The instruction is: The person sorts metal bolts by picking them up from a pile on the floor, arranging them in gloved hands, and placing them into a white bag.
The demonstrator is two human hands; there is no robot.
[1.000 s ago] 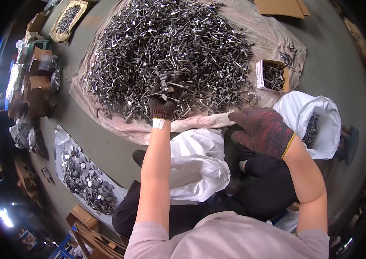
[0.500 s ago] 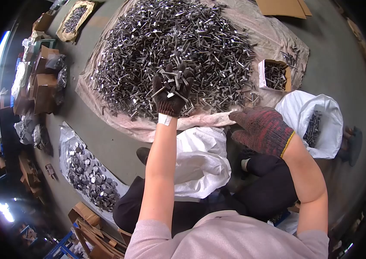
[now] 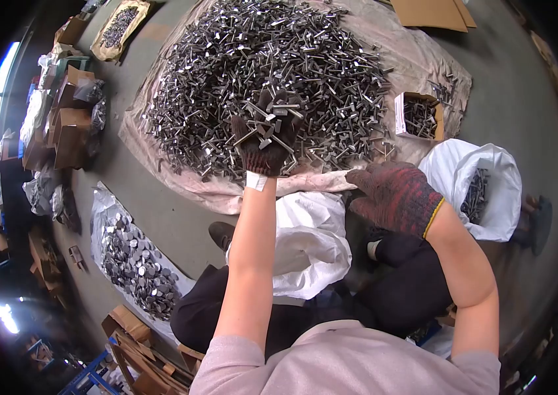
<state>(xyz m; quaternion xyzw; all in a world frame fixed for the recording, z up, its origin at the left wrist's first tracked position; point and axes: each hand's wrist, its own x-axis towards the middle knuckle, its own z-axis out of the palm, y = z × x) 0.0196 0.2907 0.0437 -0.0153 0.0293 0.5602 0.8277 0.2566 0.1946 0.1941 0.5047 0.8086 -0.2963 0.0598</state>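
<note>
**Metal pieces carried on left palm, right hand unloaded**

Several metal pieces [image 3: 280,111] are held on the upturned palm of the left hand [image 3: 265,150]; its fingers are spread, not clenched. A dark glove is worn on it, and a white strip [image 3: 256,180] is wrapped at the wrist. Whether the back of that hand is rested on the pile [image 3: 259,56] cannot be told. The pile is spread beyond and to both sides of the left hand, on a stained cloth [image 3: 424,59] laid over the floor [image 3: 180,234].

The right hand [image 3: 400,197], gloved in dark red and black, is held palm down near the cloth's near edge. Its thumb is kept apart from the fingers; nothing is seen gripped.

An opened white sack [image 3: 312,257] is set between the two hands, nearer the body. A second white sack [image 3: 504,187], with similar pieces visible inside, is placed just right of the right hand. Beyond the right hand, a small carton [image 3: 400,113] is filled with pieces. Well left of the left hand and nearer the body, round discs [image 3: 139,263] are heaped on a sheet [image 3: 103,204].
</note>
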